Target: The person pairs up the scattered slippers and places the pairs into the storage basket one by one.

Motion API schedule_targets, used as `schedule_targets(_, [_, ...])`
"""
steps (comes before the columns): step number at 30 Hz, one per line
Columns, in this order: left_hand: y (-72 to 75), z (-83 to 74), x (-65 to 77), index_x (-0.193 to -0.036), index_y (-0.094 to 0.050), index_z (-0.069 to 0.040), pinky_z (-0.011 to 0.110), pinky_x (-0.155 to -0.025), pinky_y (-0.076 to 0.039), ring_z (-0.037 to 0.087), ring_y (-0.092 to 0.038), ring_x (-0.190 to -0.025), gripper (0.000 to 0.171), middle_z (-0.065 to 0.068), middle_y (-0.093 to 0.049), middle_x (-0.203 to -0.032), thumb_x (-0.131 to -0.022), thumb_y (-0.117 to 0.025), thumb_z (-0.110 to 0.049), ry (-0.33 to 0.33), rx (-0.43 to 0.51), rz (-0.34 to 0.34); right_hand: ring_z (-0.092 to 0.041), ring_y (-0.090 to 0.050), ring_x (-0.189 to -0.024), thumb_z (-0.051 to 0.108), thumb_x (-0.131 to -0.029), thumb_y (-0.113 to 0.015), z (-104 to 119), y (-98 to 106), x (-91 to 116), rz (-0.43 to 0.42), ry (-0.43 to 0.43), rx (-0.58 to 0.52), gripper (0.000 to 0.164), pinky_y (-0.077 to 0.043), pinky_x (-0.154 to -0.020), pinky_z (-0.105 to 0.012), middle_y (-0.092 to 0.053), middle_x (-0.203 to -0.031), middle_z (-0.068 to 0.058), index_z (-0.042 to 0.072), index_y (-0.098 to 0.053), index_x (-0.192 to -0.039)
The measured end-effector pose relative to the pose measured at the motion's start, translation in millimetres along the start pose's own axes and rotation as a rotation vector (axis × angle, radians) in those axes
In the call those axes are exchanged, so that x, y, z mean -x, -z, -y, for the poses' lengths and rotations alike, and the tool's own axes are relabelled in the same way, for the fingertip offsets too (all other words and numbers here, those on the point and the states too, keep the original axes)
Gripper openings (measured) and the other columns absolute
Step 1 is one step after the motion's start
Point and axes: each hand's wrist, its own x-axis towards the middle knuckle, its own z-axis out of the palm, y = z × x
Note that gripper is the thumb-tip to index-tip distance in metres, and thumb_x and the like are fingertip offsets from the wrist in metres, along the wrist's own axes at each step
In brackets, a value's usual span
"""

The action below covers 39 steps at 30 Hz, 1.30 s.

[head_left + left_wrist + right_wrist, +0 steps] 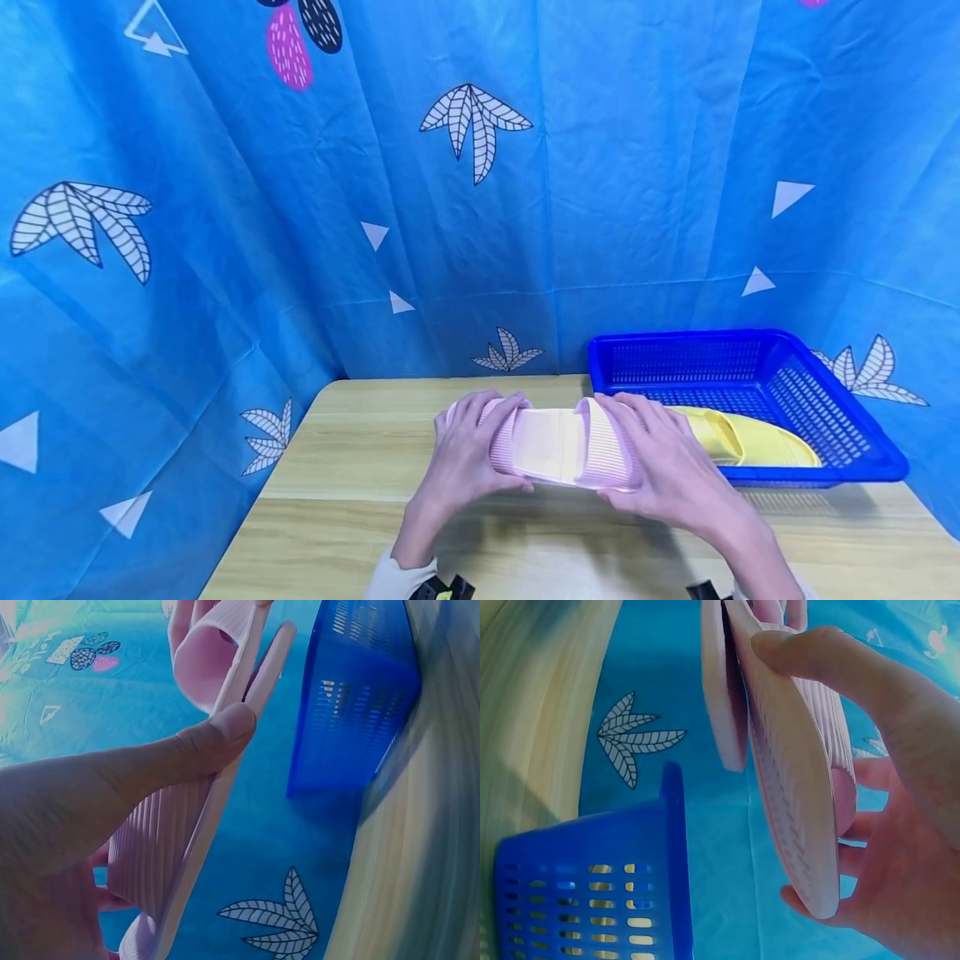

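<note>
Two pink slide slippers with ribbed straps are held above the table, heels overlapping between the hands. My left hand (467,454) grips the left slipper (503,442) around its strap, the thumb along the sole edge in the left wrist view. With my right hand (667,471) I grip the right slipper (609,450) the same way, and its patterned sole (791,780) faces the right wrist camera. Part of each strap is hidden behind fingers. Just behind the right hand, a yellow slipper (772,442) lies in the blue basket (862,471).
The perforated basket stands at the back right of the wooden table (330,517), near the right forearm. A blue patterned curtain (637,167) hangs behind the table and along its left side.
</note>
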Motion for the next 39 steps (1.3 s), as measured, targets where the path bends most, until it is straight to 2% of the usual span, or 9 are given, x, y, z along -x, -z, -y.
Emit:
schedule_targets(4, [-2.1,-1.4,-0.4,-0.15,-0.049,-0.037,0.06,-0.1,-0.036,0.027,-0.044,-0.133,0.11,0.002,-0.053,-0.143,-0.054,-0.093,-0.068,-0.007,-0.002,0.01,-0.028,-0.049,-0.128,0.046,-0.062,-0.094,1.9,-1.6,0.1,0.026,-0.002,0.006,0.113,-0.036,-0.104,-0.059,-0.051,-0.141,-0.009,0.019,-0.039,-0.157])
schedule_targets(10, [-4.7,-2.2,0.4,-0.15,-0.05,-0.036,0.059,-0.1,-0.037,0.028,-0.044,-0.133,0.112,0.003,-0.054,-0.143,-0.052,-0.096,-0.064,0.001,0.003,-0.001,-0.029,-0.048,-0.131,0.037,-0.057,-0.095,4.7,-3.7,1.1,0.06,-0.007,0.02,0.119,-0.04,-0.102,-0.059,-0.05,-0.145,-0.011,0.015,-0.036,-0.158])
schedule_targets(16, [-6.6,-6.2,0.9,-0.151,-0.048,-0.035,0.059,-0.099,-0.037,0.029,-0.044,-0.133,0.114,0.004,-0.053,-0.143,-0.052,-0.095,-0.065,-0.017,0.017,0.02,-0.029,-0.05,-0.13,0.039,-0.057,-0.094,9.6,-9.2,0.0,0.032,0.019,0.012,0.115,-0.043,-0.099,-0.056,-0.052,-0.145,-0.012,0.009,-0.04,-0.154])
schedule_targets(24, [-9.7,-10.8,1.4,-0.151,-0.049,-0.032,0.06,-0.1,-0.035,0.029,-0.044,-0.132,0.115,0.004,-0.053,-0.142,-0.051,-0.097,-0.063,-0.052,0.023,0.027,-0.029,-0.05,-0.13,0.041,-0.058,-0.093,13.8,-15.3,-0.8,0.002,0.049,0.003,0.113,-0.043,-0.1,-0.056,-0.052,-0.145,-0.012,0.009,-0.042,-0.154])
schedule_targets(39, [-11.2,-10.8,-1.1,-0.15,-0.051,-0.032,0.055,-0.097,-0.036,0.029,-0.045,-0.129,0.115,0.003,-0.054,-0.14,-0.05,-0.092,-0.07,-0.078,0.014,-0.004,-0.029,-0.05,-0.129,0.04,-0.06,-0.091,15.0,-21.1,-5.6,-0.053,0.104,-0.024,0.107,-0.044,-0.1,-0.054,-0.054,-0.143,-0.013,0.005,-0.046,-0.15])
